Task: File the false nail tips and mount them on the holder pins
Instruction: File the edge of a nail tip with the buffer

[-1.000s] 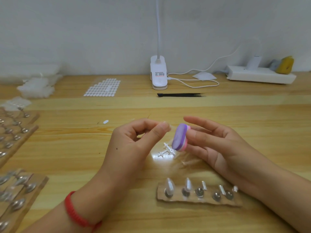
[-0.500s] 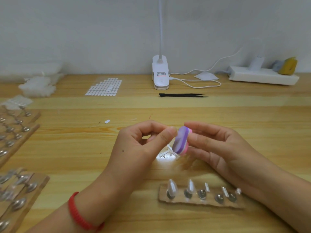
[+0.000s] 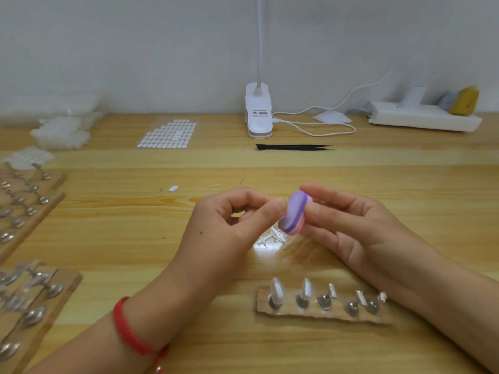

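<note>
Nail tip, prob. inside left hand (image 3: 229,228) pinch

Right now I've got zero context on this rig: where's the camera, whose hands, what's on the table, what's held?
No machine: a person works bare-handed. The one picture comes from a wide-angle camera on their head, looking forward and down. The right hand holds a purple-and-pink buffer block in its fingers. The left hand pinches something small against it, probably a nail tip, hidden by the fingers. Near the person on the wooden table lies a cardboard holder strip with metal pins; two mounted tips stand on it. Further back: black tweezers, a clip lamp, a sheet of white stickers. More holder strips lie at left.
</note>
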Demonstrator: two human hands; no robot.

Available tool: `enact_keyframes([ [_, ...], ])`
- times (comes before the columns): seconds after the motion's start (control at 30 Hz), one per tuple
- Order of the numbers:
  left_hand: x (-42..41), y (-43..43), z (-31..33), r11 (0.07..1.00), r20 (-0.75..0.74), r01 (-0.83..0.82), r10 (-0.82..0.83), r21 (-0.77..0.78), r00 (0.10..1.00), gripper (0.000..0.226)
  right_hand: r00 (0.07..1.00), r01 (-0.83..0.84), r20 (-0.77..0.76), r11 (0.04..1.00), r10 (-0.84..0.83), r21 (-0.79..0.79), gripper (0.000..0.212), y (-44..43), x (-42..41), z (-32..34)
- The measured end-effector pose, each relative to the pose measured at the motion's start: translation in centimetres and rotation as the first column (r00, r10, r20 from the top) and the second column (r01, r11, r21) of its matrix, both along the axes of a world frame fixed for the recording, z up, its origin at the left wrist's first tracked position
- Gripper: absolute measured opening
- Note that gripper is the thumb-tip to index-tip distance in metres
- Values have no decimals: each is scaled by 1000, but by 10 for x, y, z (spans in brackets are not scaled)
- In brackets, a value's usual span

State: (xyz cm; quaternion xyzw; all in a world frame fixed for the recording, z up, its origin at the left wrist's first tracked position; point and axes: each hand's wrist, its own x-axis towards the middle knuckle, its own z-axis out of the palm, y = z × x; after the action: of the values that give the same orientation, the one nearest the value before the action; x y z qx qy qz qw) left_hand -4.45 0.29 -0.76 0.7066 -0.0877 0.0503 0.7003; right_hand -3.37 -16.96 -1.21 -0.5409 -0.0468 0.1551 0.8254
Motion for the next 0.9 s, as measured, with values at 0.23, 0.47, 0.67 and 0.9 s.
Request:
enact_keyframes([
  [0.23, 0, 0, 0, 1000, -2, -13, 13, 6, 1000, 20, 1000, 7, 1, 1000, -7, -5, 25, 0, -1, 0],
  [0.47, 1, 1, -1, 999, 0, -20, 20, 32, 1000, 25, 999, -37, 4, 997, 38, -66, 30, -1, -1, 1],
  [0.67, 1, 1, -1, 999, 0, -26, 26, 32, 1000, 27, 999, -38, 35, 995, 41, -87, 34, 2, -2, 1],
  [0.9, 1, 0, -2, 999, -1, -41, 41, 26, 999, 30, 999, -19, 38, 999, 21, -42, 24, 1, -1, -1],
])
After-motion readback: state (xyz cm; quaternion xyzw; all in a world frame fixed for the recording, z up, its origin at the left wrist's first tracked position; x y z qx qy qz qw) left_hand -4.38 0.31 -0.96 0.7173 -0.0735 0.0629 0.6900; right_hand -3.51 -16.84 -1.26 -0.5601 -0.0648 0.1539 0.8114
